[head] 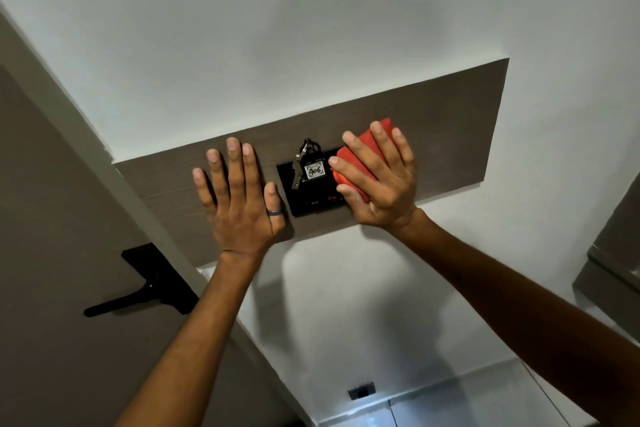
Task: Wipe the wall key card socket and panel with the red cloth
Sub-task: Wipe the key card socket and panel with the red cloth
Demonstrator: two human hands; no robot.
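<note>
A brown wooden panel (pixel 443 114) runs across the white wall. Set in it is a black key card socket (pixel 313 199) with a key fob (pixel 314 168) marked 406 and keys hanging from its slot. My right hand (pixel 379 180) presses a folded red cloth (pixel 363 158) flat against the socket's right edge and the panel beside it. My left hand (pixel 239 198), a ring on its thumb, lies flat with fingers spread on the panel just left of the socket, holding nothing.
A brown door with a black lever handle (pixel 138 291) stands at the left. A small black wall outlet (pixel 362 391) sits low near the floor. A brown cabinet edge (pixel 613 253) shows at the far right.
</note>
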